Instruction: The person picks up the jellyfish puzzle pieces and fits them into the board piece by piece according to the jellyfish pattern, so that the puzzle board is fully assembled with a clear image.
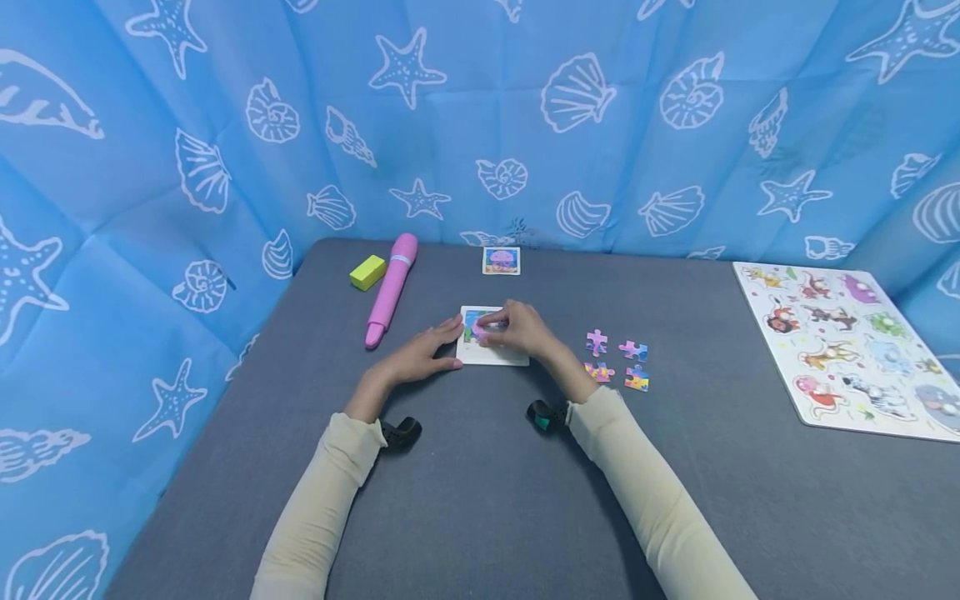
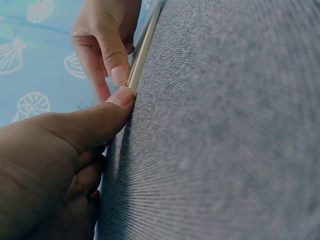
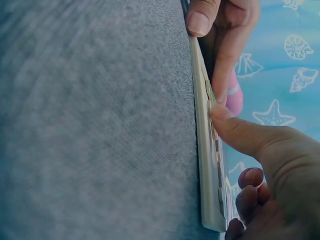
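Observation:
A small white puzzle tray lies on the grey table, with colourful jigsaw pieces in its left part. My left hand grips the tray at its left side, thumb at the near corner and index finger farther up. In the left wrist view the left thumb lies against the tray's edge. My right hand comes over the tray and pinches a pink puzzle piece between thumb and index finger, low over the other pieces. The right thumb is at the pieces' edges in the right wrist view.
Several loose puzzle pieces lie right of the tray. Behind it is a small jellyfish picture card. A pink microphone-shaped toy and a yellow-green block lie back left. An animal puzzle board lies far right.

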Demonstrator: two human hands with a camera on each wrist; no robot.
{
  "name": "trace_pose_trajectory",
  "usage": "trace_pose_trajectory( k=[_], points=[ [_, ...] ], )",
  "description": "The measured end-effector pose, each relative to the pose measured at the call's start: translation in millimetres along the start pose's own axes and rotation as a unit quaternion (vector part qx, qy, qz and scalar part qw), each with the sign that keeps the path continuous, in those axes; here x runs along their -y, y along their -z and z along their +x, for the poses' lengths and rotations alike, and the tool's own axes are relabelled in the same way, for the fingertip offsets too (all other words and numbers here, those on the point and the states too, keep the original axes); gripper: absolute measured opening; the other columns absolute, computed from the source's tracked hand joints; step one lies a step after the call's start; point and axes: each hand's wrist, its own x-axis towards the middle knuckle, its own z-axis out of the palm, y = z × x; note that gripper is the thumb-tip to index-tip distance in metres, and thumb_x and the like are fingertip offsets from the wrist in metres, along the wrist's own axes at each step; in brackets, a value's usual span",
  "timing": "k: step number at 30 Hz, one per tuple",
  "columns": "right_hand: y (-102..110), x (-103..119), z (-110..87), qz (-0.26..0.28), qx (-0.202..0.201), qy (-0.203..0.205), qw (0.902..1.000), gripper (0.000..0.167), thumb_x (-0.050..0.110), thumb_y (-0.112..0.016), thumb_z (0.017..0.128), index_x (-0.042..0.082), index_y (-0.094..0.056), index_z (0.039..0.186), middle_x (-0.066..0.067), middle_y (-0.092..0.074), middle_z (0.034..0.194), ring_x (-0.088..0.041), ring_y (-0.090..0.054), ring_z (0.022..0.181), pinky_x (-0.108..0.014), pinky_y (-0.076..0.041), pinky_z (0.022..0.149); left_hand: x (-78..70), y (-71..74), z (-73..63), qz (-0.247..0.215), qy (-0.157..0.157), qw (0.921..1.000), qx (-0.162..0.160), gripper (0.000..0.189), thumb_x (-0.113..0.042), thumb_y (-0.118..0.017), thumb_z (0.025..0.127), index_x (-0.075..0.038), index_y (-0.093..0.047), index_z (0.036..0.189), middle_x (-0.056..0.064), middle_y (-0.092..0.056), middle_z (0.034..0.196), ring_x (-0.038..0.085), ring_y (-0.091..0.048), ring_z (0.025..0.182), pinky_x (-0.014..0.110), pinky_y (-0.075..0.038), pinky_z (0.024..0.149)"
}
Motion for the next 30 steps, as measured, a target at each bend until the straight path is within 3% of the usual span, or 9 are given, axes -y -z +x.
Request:
trace_pose_trajectory(
  k=[5,30],
  points=[
    [0.1,-2.1,-0.8,0.004,-0.009,0.015,0.9998,0.027,0.019,-0.076,0.075,0.009,-0.072,0.099,-0.008,-0.053,0.074,-0.013,-0.033,0.06,-0.024,-0.029,0.054,0.7,-0.6,1.0,0.002,-0.001,1.0,0.001,0.069,-0.032,-0.055,0.092,-0.006,-0.021,0.146,0.009,-0.012,0.155,0.024,-0.01,0.143,0.047,-0.008,0.115],
    [2.2,-1.2,1.8,-0.002,0.018,0.002,0.9998,0.021,0.014,-0.071,0.078,0.009,-0.073,0.098,-0.008,-0.059,0.079,-0.013,-0.036,0.064,-0.023,-0.03,0.056,-5.8,0.9,2.2,0.018,0.009,0.9998,0.007,0.066,-0.034,-0.054,0.092,-0.007,-0.026,0.145,0.009,-0.011,0.155,0.024,-0.009,0.143,0.046,-0.008,0.116]
  ],
)
